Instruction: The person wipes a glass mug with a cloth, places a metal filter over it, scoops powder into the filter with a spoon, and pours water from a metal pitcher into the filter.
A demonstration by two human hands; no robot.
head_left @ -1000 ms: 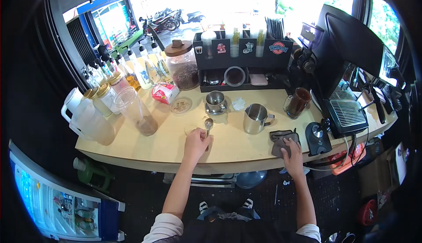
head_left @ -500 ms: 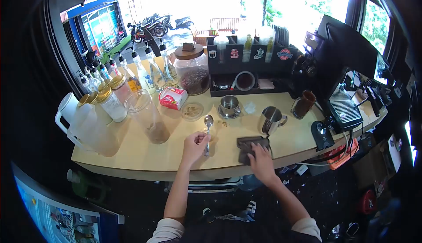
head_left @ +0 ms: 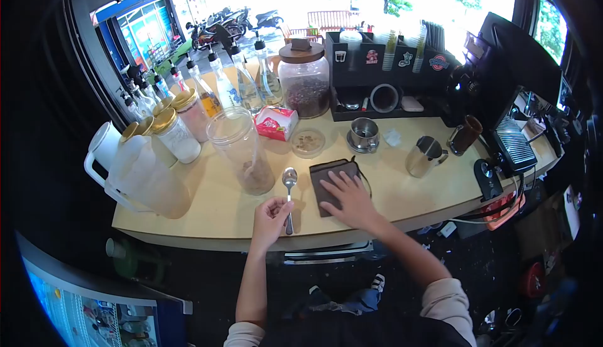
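Observation:
My left hand (head_left: 271,220) pinches the handle of a metal spoon (head_left: 289,178), whose bowl points away from me, near the counter's front edge. My right hand (head_left: 347,199) lies flat with fingers spread on a dark cloth (head_left: 325,176); a thin cord or loop trails from the cloth's right side. Beyond the cloth stands a small metal coffee filter cup (head_left: 363,134) on a saucer-like base. A round clear lid (head_left: 308,143) with brown residue lies to its left. Left of the spoon is a tall clear jar (head_left: 242,158) with brown powder at the bottom.
A metal pitcher (head_left: 425,157) and a brown-stained glass mug (head_left: 465,136) stand right. A red-white packet (head_left: 276,123), coffee bean jar (head_left: 304,83) and syrup bottles (head_left: 248,89) line the back. Plastic jugs (head_left: 144,177) stand left, an espresso machine (head_left: 518,133) far right.
My right hand has slid the cloth forward and left, over where brown crumbs lay, and its fingers have spread. The cloth lies flatter. My left hand still holds the spoon. The view has shifted.

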